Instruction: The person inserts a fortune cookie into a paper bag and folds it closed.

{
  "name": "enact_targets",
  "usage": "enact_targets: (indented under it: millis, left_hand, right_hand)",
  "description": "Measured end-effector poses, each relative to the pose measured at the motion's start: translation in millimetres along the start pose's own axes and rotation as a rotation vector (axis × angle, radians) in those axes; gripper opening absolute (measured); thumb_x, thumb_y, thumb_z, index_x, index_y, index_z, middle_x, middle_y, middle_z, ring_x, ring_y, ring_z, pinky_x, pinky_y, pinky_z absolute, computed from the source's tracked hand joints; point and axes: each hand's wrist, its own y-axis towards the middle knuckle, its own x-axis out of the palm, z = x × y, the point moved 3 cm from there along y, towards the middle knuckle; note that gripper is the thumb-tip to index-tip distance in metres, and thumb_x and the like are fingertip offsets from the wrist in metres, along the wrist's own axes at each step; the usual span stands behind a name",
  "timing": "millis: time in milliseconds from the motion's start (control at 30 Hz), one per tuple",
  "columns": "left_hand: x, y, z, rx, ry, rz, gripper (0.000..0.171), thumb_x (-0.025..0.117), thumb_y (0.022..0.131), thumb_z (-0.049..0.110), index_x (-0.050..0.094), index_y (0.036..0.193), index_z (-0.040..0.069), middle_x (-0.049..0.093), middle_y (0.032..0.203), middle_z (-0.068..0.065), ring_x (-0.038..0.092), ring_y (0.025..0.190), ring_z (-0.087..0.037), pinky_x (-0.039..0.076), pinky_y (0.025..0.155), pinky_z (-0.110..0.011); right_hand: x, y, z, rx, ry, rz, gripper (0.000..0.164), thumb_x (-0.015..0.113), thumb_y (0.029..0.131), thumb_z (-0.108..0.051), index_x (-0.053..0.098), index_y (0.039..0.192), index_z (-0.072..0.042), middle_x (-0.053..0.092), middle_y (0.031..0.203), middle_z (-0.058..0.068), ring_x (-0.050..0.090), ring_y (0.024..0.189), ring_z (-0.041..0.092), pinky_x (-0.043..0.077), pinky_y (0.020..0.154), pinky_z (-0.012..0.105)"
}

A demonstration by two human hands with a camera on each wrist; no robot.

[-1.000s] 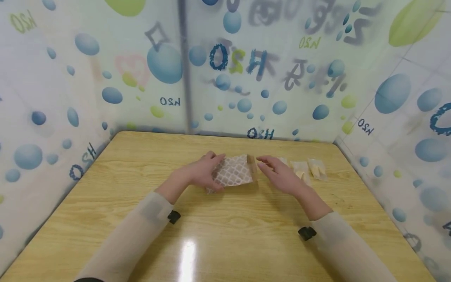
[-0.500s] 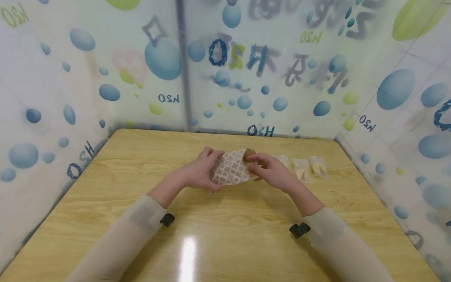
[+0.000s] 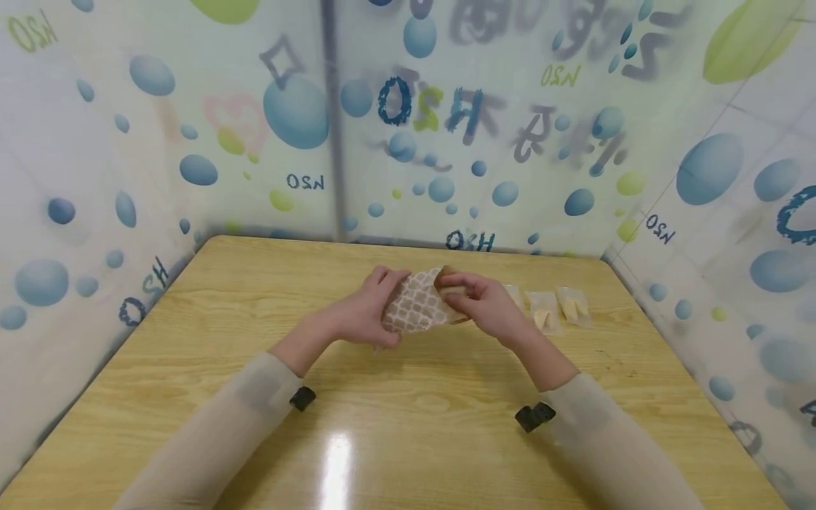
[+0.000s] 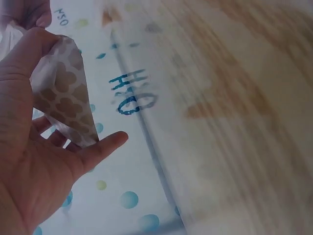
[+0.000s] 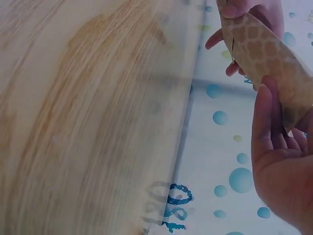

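Head view: we find a brown paper-like bag with white lattice print (image 3: 417, 303) held tilted over the pale wood-grained desk (image 3: 408, 418), its plain brown mouth (image 3: 444, 275) gaping toward 2 o'clock. We record the left grip (image 3: 365, 309) clasping its 9 o'clock end, the right grip (image 3: 494, 308) pinching its 3 o'clock edge. Small clear packets with pale-yellow pieces (image 3: 574, 307) lie beyond, toward 3 o'clock.

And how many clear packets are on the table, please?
3: the leftmost packet partly behind the right hand, the middle packet, and the rightmost packet; the hand may hide more.

left grip (image 4: 36, 166) holds patterned bag (image 4: 66, 95)
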Motion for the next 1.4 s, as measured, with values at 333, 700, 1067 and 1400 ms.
enact_targets:
  millis: [333, 700, 1067, 1400]
  left_hand:
    - [-1.8, -2.5, 4.7, 0.017, -0.05, -0.07, 0.109, 0.089, 0.078, 0.021, 0.028, 0.169, 0.015, 0.036, 0.149, -0.013, 0.046, 0.129, -0.029, 0.049, 0.114, -0.048]
    - [6.3, -2.2, 7.4, 0.068, -0.103, -0.087, 0.11, 0.089, 0.076, 0.026, 0.028, 0.168, 0.015, 0.039, 0.15, -0.011, 0.047, 0.13, -0.026, 0.048, 0.115, -0.05]
    - [1.3, -4.4, -0.5, -0.007, -0.028, -0.02, 0.109, 0.093, 0.078, 0.033, 0.03, 0.163, 0.005, 0.041, 0.149, -0.018, 0.049, 0.134, -0.031, 0.047, 0.119, -0.054]
    - [-5.3, -2.0, -6.9, -0.075, 0.022, 0.078, 0.12, 0.094, 0.078, 0.038, 0.024, 0.167, 0.0, 0.039, 0.148, -0.025, 0.047, 0.13, -0.036, 0.049, 0.116, -0.056]
  right_hand:
    - [-8.3, 4.4, -7.2, -0.16, -0.225, 0.161, 0.033, 0.072, 0.108, -0.026, 0.071, 0.14, -0.015, 0.062, 0.15, 0.013, 0.065, 0.127, 0.037, 0.059, 0.1, 0.059]
    - [-5.4, 11.0, -14.2, -0.16, -0.23, 0.225, 0.017, 0.069, 0.108, -0.022, 0.084, 0.116, -0.018, 0.073, 0.131, 0.005, 0.067, 0.122, 0.029, 0.058, 0.099, 0.05]
    - [-5.3, 1.6, -15.8, -0.152, -0.111, 0.19, 0.023, 0.074, 0.107, -0.033, 0.073, 0.12, -0.014, 0.06, 0.152, 0.005, 0.065, 0.136, 0.033, 0.057, 0.106, 0.056]
    - [6.1, -4.2, -11.1, -0.064, -0.141, 0.01, 0.024, 0.075, 0.106, -0.031, 0.081, 0.118, -0.012, 0.058, 0.155, 0.015, 0.04, 0.159, 0.037, 0.045, 0.12, 0.064]
